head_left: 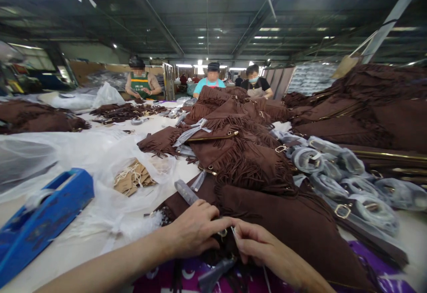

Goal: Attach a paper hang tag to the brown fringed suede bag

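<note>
Left hand: lies knuckles-up on the dark brown fringed suede bag, fingers narrow and drawn together at a small metal ring. We cannot tell whether it grips the ring or only presses beside it.
Right hand: fingertips pinched narrow on a thin white strand, touching the left hand's fingertips.
Bag position: nearest edge of the bench, directly under both hands, at the foot of the heap of matching brown fringed bags.
Left of hands: clear plastic bag of tan paper tags; blue plastic tape dispenser well apart, at the bench corner.
Right of hands: coiled straps wrapped in grey film, just beside the heap.
Far end: three people at the same bench, well apart from us.
Risk 1 (our judgement): the strand could slip from the pinch, because it is very thin and the hold is by fingertips alone.
Risk 2: the strand could snag in the fringe, which hangs close around the ring.
Risk 3: the heap could slide onto the hands, because it leans toward them.
</note>
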`<state>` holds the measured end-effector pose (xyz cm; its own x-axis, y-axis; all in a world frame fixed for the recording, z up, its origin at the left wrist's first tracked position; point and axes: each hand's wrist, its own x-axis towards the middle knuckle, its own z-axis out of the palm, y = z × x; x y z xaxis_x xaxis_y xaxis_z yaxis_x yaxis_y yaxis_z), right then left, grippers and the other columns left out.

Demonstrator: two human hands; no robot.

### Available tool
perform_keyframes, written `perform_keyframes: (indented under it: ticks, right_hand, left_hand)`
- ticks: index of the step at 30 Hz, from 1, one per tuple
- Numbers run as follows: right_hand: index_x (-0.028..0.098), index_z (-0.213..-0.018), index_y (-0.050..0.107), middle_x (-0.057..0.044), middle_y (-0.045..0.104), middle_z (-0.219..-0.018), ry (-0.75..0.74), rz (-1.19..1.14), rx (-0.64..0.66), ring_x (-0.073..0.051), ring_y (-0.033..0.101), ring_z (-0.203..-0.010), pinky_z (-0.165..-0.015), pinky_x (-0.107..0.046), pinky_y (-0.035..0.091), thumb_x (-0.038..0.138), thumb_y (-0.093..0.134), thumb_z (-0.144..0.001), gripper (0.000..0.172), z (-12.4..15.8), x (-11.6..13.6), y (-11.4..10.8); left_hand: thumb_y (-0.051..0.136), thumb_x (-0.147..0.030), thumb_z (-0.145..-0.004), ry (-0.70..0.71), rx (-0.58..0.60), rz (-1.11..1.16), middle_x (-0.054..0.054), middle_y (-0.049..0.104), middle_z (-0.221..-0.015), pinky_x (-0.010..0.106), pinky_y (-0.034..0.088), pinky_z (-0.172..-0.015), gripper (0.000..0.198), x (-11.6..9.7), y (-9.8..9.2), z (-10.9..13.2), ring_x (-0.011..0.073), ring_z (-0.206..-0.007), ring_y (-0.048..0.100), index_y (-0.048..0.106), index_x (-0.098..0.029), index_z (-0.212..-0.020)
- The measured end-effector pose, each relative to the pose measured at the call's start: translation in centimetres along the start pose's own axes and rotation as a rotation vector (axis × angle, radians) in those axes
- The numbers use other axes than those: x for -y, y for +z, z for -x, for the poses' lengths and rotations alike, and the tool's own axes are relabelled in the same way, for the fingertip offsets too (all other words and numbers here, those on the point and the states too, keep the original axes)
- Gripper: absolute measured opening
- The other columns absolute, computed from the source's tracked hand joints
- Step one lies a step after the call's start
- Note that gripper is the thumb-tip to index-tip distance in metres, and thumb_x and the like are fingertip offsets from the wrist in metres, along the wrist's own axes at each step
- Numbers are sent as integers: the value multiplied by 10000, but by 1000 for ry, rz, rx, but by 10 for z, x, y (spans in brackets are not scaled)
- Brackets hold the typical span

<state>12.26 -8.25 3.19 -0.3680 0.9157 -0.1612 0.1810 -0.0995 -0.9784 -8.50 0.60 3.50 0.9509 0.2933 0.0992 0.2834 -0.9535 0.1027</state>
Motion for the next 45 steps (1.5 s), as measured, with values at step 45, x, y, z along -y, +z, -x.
perform_keyframes:
  ticks: [45]
  right_hand:
    - [200,-861,674,-25,692,-820,-390,724,-420,-182,650,-750,-696,-251,440,93,592,-888,138,-16,-16,10]
  left_hand:
    - [419,-62,-835,-29,-134,265,122,497,-1223,319,532,-901,199,5,5,8,222,-1083,584,448,-190,-985]
